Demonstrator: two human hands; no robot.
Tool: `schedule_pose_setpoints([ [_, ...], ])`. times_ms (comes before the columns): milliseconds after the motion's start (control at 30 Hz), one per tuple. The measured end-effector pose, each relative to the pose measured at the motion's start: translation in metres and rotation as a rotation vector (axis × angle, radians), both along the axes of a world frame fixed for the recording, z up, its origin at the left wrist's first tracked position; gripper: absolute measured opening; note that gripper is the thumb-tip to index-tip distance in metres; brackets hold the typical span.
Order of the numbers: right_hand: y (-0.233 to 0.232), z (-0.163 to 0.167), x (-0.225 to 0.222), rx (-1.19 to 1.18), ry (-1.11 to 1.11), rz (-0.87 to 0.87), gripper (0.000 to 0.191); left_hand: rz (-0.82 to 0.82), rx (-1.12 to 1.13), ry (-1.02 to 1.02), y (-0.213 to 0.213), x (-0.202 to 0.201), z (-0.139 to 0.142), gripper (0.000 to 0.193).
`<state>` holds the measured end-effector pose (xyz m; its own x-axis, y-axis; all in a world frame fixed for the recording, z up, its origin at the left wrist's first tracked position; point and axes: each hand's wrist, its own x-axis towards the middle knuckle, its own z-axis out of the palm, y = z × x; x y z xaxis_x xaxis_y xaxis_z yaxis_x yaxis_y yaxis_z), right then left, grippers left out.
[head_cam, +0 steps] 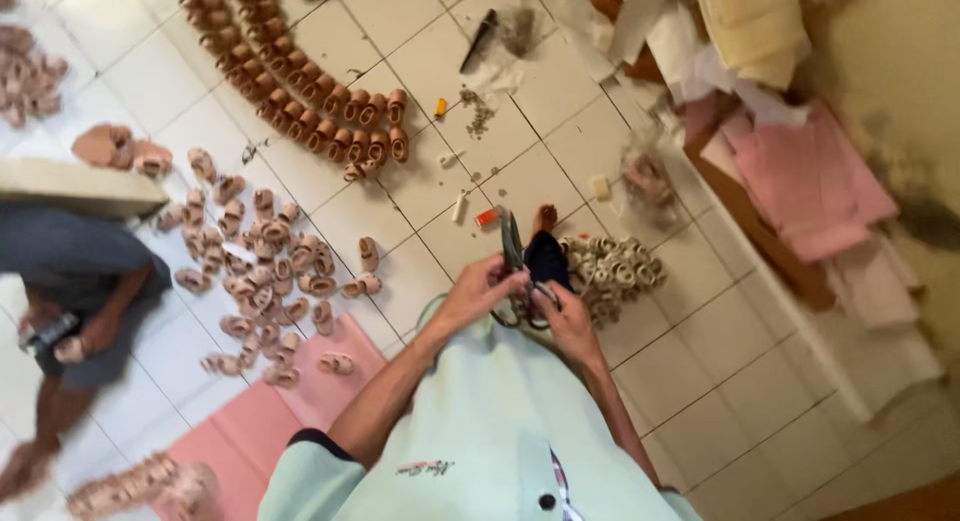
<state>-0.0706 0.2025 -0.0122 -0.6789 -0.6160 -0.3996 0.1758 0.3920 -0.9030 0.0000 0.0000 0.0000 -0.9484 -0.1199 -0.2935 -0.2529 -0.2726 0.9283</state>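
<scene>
My two hands meet in front of my light green shirt. My right hand (572, 319) grips the dark handles of a pair of scissors (513, 243), whose blades point away from me. My left hand (482, 285) is closed right beside the blades, pinching a small piece that I cannot make out. Just beyond the scissors are my dark trouser leg (548, 261) and bare foot (545, 218). A heap of beige looped strap pieces (615, 269) lies on the white tiles right of my foot.
Several tiny pink sandals lie scattered (258, 271), with more in curved rows (300, 91). A pink sheet (265, 416) lies at lower left. Another person (80, 311) sits at the left. Two lighters (486, 217), a black tool (478, 39) and stacked pink sheets (810, 181) are around.
</scene>
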Motion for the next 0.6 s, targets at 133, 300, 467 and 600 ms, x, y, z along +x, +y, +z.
schedule_pose_setpoints([
  [133, -0.021, 0.033, -0.11, -0.19, -0.208, 0.177, 0.025, 0.232, -0.234, -0.02, 0.005, -0.07, 0.033, 0.024],
  [300, -0.054, 0.07, -0.218, -0.132, -0.027, 0.418, 0.027, 0.442, -0.127, -0.082, -0.003, -0.148, 0.085, 0.034],
  [467, -0.055, 0.057, -0.271, -0.286, 0.026, 0.413, 0.029, 0.432, -0.098, -0.081, -0.007, -0.202, 0.086, 0.033],
  [600, -0.059, 0.05, -0.305, -0.272, -0.04, 0.359, 0.029, 0.391, -0.103, -0.089, -0.016, -0.245, 0.081, 0.027],
])
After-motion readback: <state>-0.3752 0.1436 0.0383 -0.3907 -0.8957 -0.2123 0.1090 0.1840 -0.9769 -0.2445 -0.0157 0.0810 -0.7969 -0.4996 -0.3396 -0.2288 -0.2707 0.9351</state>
